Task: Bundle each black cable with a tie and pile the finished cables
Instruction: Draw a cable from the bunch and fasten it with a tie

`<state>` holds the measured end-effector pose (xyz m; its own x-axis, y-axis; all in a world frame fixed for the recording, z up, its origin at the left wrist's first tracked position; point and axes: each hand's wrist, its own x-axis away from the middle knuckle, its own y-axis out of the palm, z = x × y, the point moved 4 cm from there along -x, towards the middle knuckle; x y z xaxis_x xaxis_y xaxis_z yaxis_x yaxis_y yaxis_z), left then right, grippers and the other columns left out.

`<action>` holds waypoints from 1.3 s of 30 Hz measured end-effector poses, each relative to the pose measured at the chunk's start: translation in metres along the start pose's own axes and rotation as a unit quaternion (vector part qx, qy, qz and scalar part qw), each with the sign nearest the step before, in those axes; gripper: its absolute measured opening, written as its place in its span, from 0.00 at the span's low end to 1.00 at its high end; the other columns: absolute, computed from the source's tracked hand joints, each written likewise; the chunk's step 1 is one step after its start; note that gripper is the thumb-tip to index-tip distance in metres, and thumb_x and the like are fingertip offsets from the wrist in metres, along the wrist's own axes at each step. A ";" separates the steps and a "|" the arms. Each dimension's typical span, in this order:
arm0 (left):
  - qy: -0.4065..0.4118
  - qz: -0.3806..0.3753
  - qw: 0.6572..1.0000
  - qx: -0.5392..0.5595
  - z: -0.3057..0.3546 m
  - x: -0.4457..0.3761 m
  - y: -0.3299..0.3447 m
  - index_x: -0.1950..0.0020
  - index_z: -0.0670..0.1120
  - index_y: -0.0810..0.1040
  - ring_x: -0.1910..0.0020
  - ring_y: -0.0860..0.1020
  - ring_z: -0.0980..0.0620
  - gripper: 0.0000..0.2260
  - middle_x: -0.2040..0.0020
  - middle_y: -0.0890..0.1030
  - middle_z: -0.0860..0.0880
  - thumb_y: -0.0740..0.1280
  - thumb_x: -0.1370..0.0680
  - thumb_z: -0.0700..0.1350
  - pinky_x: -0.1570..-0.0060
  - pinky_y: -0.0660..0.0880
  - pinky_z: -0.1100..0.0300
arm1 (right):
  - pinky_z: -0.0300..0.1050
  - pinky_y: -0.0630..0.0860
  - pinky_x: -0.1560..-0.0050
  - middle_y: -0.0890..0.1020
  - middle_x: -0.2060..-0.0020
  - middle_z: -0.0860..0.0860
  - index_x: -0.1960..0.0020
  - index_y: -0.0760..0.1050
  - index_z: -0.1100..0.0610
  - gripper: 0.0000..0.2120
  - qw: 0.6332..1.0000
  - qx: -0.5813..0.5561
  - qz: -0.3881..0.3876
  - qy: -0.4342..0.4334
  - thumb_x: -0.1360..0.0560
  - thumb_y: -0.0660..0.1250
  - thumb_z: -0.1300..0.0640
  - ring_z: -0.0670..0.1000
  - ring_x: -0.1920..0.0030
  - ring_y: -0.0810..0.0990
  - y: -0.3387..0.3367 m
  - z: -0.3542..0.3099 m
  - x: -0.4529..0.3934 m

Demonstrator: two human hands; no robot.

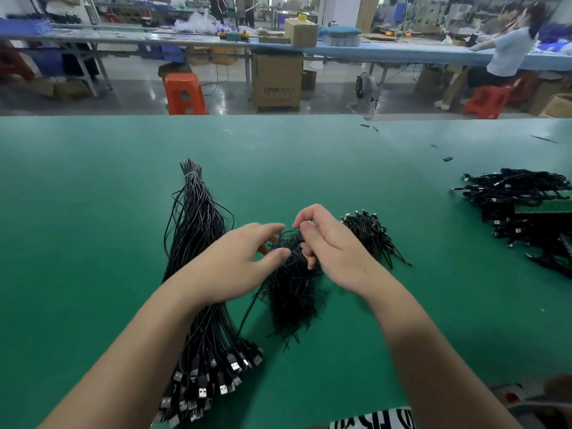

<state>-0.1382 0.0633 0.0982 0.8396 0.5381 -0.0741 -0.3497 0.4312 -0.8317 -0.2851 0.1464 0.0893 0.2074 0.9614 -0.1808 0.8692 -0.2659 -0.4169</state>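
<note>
1. Green matting covers our desk [93,212], and beyond its far edge lies a factory floor with orange stools, cardboard boxes and other long benches.
2. At about nine o'clock from our hands lies the big bunch of unbundled cables [198,243], tied once near its far tip, with the USB plugs fanned out at the near end by our left forearm. We judge this to be the stock not yet done, and it looks thick, so most of the work remains.
3. Right at the centre, under our hands, sits the heap of black ties [291,292], loose short strips running toward six o'clock.
4. Our left hand [244,258] hovers over the top of that heap with fingers spread and loosely bent; it appears to grasp nothing, though the fingertips are close to the strips.
5. Our right hand [328,243] has its fingers curled at the same spot, thumb and forefinger nearly meeting; whether a tie is pinched between them we cannot tell, since the black strips blur together there.
6. At two o'clock, just beside the right hand, rests a small pile of coiled cables [371,233], and at three o'clock, well apart near the desk's edge, a much larger pile of finished cables [523,205].
7. We judge the job well begun but far from over: a tie is being picked for the next cable.
</note>
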 end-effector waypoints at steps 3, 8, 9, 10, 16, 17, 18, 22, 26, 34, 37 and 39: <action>-0.004 -0.070 0.997 -0.013 0.014 -0.008 0.012 0.50 0.46 0.78 0.61 0.76 0.53 0.17 0.59 0.80 0.51 0.57 0.17 0.56 0.54 0.75 0.55 | 0.46 0.69 0.59 0.74 0.68 0.43 0.49 0.68 0.50 0.06 0.991 0.121 -0.011 -0.059 0.17 0.53 0.52 0.46 0.65 0.72 0.005 -0.008 0.002; -0.056 -0.135 0.988 0.053 0.010 -0.008 0.023 0.50 0.48 0.81 0.64 0.77 0.60 0.18 0.57 0.84 0.54 0.55 0.16 0.56 0.59 0.73 0.61 | 0.37 0.66 0.62 0.73 0.70 0.41 0.49 0.67 0.50 0.06 0.987 0.139 -0.021 -0.079 0.17 0.53 0.52 0.44 0.65 0.71 0.004 -0.010 0.008; -0.056 -0.139 0.987 0.061 0.010 -0.007 0.024 0.49 0.49 0.81 0.66 0.76 0.62 0.17 0.56 0.85 0.54 0.55 0.16 0.56 0.61 0.72 0.63 | 0.36 0.66 0.62 0.74 0.70 0.39 0.49 0.67 0.50 0.06 0.988 0.128 -0.021 -0.079 0.17 0.53 0.52 0.44 0.66 0.72 0.004 -0.010 0.008; -0.056 -0.141 0.986 0.069 0.010 -0.007 0.025 0.49 0.50 0.81 0.67 0.75 0.64 0.17 0.56 0.85 0.54 0.55 0.16 0.56 0.62 0.70 0.64 | 0.36 0.66 0.62 0.74 0.70 0.38 0.49 0.67 0.50 0.06 0.990 0.116 -0.022 -0.080 0.17 0.52 0.52 0.43 0.66 0.72 0.004 -0.009 0.008; -0.075 -0.167 0.977 0.109 0.013 -0.004 0.028 0.48 0.50 0.82 0.50 0.80 0.57 0.17 0.54 0.86 0.52 0.54 0.15 0.53 0.47 0.74 0.64 | 0.43 0.72 0.61 0.73 0.70 0.48 0.49 0.68 0.50 0.06 0.995 0.044 -0.035 -0.079 0.17 0.53 0.53 0.52 0.66 0.74 0.007 -0.006 0.009; -0.069 -0.170 0.977 0.112 0.014 -0.003 0.029 0.49 0.50 0.82 0.52 0.81 0.58 0.16 0.55 0.86 0.53 0.55 0.16 0.51 0.48 0.75 0.64 | 0.44 0.72 0.61 0.73 0.69 0.50 0.49 0.69 0.49 0.06 0.996 0.035 -0.039 -0.078 0.17 0.54 0.53 0.53 0.65 0.74 0.008 -0.006 0.009; -0.061 -0.168 0.977 0.120 0.016 -0.003 0.030 0.50 0.49 0.82 0.54 0.82 0.57 0.16 0.56 0.86 0.52 0.55 0.16 0.49 0.48 0.76 0.62 | 0.43 0.72 0.61 0.73 0.67 0.51 0.50 0.70 0.48 0.06 0.996 0.026 -0.033 -0.079 0.17 0.55 0.53 0.51 0.66 0.73 0.009 -0.005 0.009; -0.043 -0.098 0.981 0.162 0.013 -0.007 0.026 0.51 0.45 0.83 0.57 0.84 0.52 0.18 0.58 0.86 0.49 0.54 0.16 0.46 0.46 0.78 0.50 | 0.38 0.73 0.45 0.78 0.53 0.44 0.41 0.75 0.41 0.10 0.995 -0.033 0.089 -0.019 0.18 0.58 0.46 0.42 0.54 0.76 0.007 0.008 0.004; -0.014 0.054 0.968 0.245 0.005 -0.010 0.006 0.47 0.47 0.85 0.52 0.84 0.54 0.22 0.54 0.87 0.52 0.52 0.19 0.52 0.44 0.78 0.52 | 0.57 0.75 0.33 0.85 0.45 0.48 0.37 0.77 0.44 0.23 0.969 -0.191 0.020 0.157 0.21 0.55 0.33 0.51 0.42 0.83 0.029 0.025 0.008; 0.032 0.141 0.715 0.683 -0.001 -0.015 -0.016 0.49 0.38 0.84 0.43 0.83 0.38 0.26 0.50 0.85 0.38 0.47 0.17 0.46 0.44 0.79 0.50 | 0.44 0.75 0.61 0.61 0.73 0.47 0.67 0.68 0.52 0.21 0.827 -0.519 -0.106 0.187 0.21 0.63 0.42 0.48 0.71 0.65 0.075 0.022 0.014; 0.045 0.089 0.666 0.739 -0.004 -0.011 -0.028 0.61 0.45 0.86 0.64 0.84 0.49 0.27 0.64 0.84 0.47 0.50 0.17 0.49 0.64 0.79 0.61 | 0.39 0.65 0.68 0.59 0.76 0.45 0.68 0.64 0.52 0.22 0.748 -0.612 -0.105 0.232 0.19 0.62 0.45 0.46 0.74 0.60 0.083 0.035 0.014; 0.065 -0.038 0.703 0.707 -0.001 -0.008 -0.030 0.59 0.44 0.86 0.75 0.79 0.52 0.22 0.67 0.84 0.46 0.55 0.19 0.50 0.75 0.70 0.64 | 0.38 0.62 0.71 0.59 0.77 0.45 0.69 0.66 0.52 0.21 0.711 -0.654 -0.099 0.241 0.20 0.65 0.47 0.45 0.76 0.61 0.084 0.041 0.013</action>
<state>-0.1337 0.0452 0.1228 0.8772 0.4432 -0.1848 -0.2878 0.7933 0.5366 -0.2274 0.1337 0.0154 -0.1215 0.9673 0.2225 0.5120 -0.1310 0.8490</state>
